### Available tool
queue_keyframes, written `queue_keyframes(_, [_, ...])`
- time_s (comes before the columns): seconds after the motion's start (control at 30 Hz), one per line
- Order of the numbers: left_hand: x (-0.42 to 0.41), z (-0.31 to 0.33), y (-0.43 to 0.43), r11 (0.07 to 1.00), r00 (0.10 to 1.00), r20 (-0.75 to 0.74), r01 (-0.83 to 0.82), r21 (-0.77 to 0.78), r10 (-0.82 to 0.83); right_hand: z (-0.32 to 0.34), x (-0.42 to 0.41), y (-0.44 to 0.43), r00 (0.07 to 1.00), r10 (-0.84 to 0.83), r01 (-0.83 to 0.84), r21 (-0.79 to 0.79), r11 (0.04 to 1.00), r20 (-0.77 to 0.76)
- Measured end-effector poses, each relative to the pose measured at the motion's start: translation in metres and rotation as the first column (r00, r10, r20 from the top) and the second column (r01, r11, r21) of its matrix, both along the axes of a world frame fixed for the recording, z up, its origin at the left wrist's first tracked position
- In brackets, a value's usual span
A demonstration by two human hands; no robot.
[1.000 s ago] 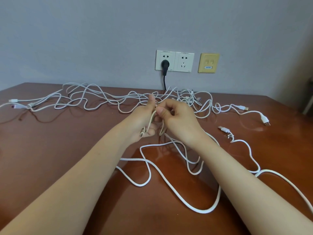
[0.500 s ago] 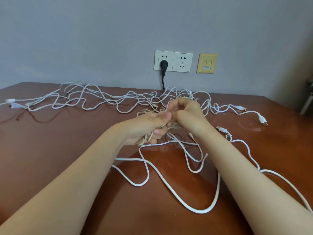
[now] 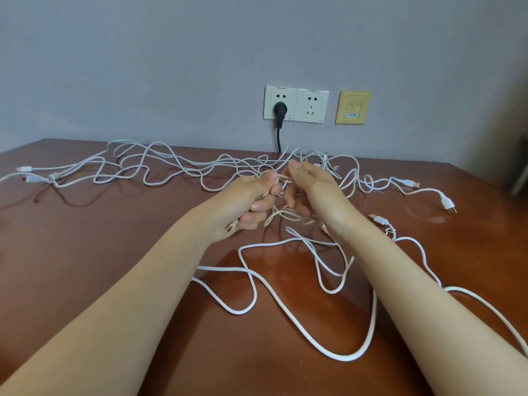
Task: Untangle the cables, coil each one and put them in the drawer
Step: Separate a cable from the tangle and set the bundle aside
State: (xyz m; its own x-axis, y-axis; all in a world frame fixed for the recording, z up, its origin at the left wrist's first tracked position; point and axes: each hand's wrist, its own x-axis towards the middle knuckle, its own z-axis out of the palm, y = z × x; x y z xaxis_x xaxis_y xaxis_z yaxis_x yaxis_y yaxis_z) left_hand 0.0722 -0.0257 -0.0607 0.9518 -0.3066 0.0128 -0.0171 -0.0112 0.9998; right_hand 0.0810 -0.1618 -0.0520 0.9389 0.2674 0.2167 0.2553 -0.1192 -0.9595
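Several white cables lie tangled across the brown table [image 3: 85,267], with the tangle [image 3: 177,167] spreading from the far left to the far right. A thick white cable [image 3: 314,342] loops over the near part of the table. My left hand [image 3: 245,201] grips a bunch of thin beige cable [image 3: 281,214] in curled fingers. Close beside it, my right hand [image 3: 311,187] pinches a strand of the same beige cable. Both hands hover above the table's middle. No drawer is in view.
USB plugs [image 3: 411,183] and a pronged plug [image 3: 448,204] lie at the right, with small connectors [image 3: 25,169] at the far left. A black plug [image 3: 280,110] sits in the wall socket, its cord dropping behind the table. A yellow network plate [image 3: 353,107] is beside the sockets.
Both hands have shifted a little to the right and parted slightly. The beige cable now hangs in loose loops between and under them.
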Motion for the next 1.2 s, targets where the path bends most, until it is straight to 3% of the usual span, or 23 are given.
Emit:
queue_keyframes(0.23, [0.001,0.002,-0.001,0.974,0.977,-0.001,-0.212,-0.081,0.213,-0.005,0.002,0.003,0.983,-0.119,0.145,-0.194,0.97,0.142])
queue_keyframes(0.4, [0.003,0.001,-0.005,0.933,0.941,-0.008,-0.337,-0.126,0.339,-0.012,0.0,0.004,0.894,-0.127,0.362,-0.524,0.771,0.431])
queue_keyframes(0.6, [0.001,0.008,-0.007,0.891,0.915,-0.029,-0.399,-0.215,0.402,-0.004,-0.008,0.003,0.786,-0.111,0.549,-0.603,0.579,0.608])
queue_keyframes(0.9, [0.0,0.007,-0.011,0.857,0.832,0.209,-0.504,-0.103,0.514,-0.012,-0.014,0.008,0.787,-0.068,0.485,-0.548,0.681,0.613])
queue_keyframes(1.2, [0.002,-0.003,-0.02,0.83,0.767,0.409,-0.557,0.042,0.494,-0.016,-0.017,0.011,0.802,0.003,0.46,-0.621,0.635,0.597])
